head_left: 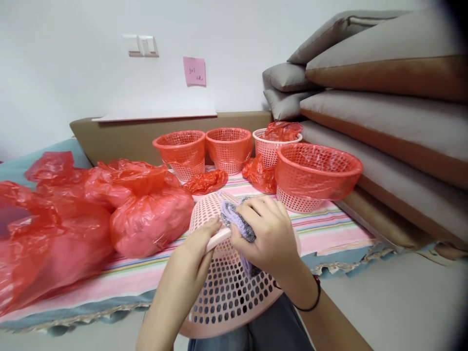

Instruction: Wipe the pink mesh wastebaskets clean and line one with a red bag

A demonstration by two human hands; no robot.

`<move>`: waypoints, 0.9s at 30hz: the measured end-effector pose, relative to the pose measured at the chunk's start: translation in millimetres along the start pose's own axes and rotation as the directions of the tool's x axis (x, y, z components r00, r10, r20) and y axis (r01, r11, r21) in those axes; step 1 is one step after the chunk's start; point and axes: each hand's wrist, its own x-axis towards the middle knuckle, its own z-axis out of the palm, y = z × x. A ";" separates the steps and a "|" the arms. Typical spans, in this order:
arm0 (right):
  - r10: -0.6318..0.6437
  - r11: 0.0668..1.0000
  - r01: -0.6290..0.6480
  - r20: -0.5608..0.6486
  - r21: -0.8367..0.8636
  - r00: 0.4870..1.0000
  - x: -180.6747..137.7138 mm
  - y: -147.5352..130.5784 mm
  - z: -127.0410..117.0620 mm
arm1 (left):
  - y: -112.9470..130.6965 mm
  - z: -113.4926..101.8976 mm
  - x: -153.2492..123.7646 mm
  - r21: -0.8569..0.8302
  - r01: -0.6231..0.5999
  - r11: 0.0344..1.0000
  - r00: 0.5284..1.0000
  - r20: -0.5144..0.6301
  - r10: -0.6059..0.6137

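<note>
A pale pink perforated plastic basket [226, 292] lies tilted on my lap, its rim turned toward me. My left hand [195, 251] grips the rim from the left, fingers closed around it. My right hand [266, 234] is closed on a purple-grey knitted cloth [237, 222] and presses it against the basket's side near the rim. Part of the cloth is hidden under my fingers.
On the striped pink mat [321, 229] stand several baskets lined with red plastic bags, the nearest a wide one [316, 173]. Stuffed red plastic bags [146, 214] pile at the left. Stacked grey and brown cushions [387, 112] fill the right. A pink note [194, 71] hangs on the wall.
</note>
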 end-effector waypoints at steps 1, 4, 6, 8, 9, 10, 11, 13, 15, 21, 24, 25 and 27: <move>0.010 1.000 -0.010 -0.002 0.008 1.000 -1.2 1.2 0.7 | -2.7 0.8 -1.9 -0.011 0.008 1.000 1.000 0.008 -0.008; 0.030 0.999 -0.029 -0.044 0.015 0.999 -6.1 2.4 2.4 | -7.6 -1.9 -9.4 -0.017 0.011 1.000 1.000 -0.001 -0.011; 0.052 0.999 -0.050 -0.082 0.017 0.995 -10.4 2.5 2.4 | -8.0 -5.2 -13.3 -0.010 -0.004 1.000 1.000 -0.012 0.004; 0.080 0.996 -0.076 -0.106 0.040 0.991 -15.7 4.3 1.3 | -7.6 -7.4 -16.2 0.000 -0.014 1.000 1.000 -0.016 0.014; 0.095 0.994 -0.090 -0.114 0.056 0.989 -18.8 6.2 0.4 | -7.4 -7.9 -17.7 0.006 -0.018 1.000 1.000 -0.022 0.019; 0.111 0.992 -0.103 -0.124 0.071 0.986 -22.2 8.7 -0.5 | -7.4 -8.1 -19.4 0.012 -0.022 1.000 0.999 -0.029 0.022; 0.129 0.989 -0.119 -0.133 0.085 0.983 -25.8 11.7 -1.5 | -7.6 -8.1 -21.4 0.018 -0.026 1.000 0.999 -0.040 0.026; 0.172 0.981 -0.157 -0.149 0.111 0.974 -33.6 18.5 -2.9 | -8.6 -7.8 -26.3 0.029 -0.031 0.999 0.998 -0.060 0.033; 0.232 0.967 -0.210 -0.167 0.142 0.958 -42.4 25.5 -3.2 | -10.1 -8.0 -31.6 0.035 -0.037 0.999 0.996 -0.078 0.040; 0.615 0.757 -0.532 -0.138 0.378 0.777 -82.1 50.1 8.4 | -18.7 -10.9 -47.3 0.037 -0.030 0.999 0.992 -0.121 0.034; 0.826 0.428 -0.697 0.063 0.575 0.560 -112.5 62.5 19.9 | -24.5 -11.5 -57.1 0.032 0.027 0.999 0.987 -0.159 -0.022; 0.860 0.317 -0.724 0.136 0.613 0.492 -122.3 65.0 23.3 | -25.6 -11.5 -60.6 0.027 0.045 0.999 0.983 -0.179 -0.040; 0.895 0.163 -0.746 0.223 0.646 0.387 -137.4 66.2 27.3 | -25.3 -11.2 -67.5 -0.002 0.077 0.997 0.974 -0.215 -0.076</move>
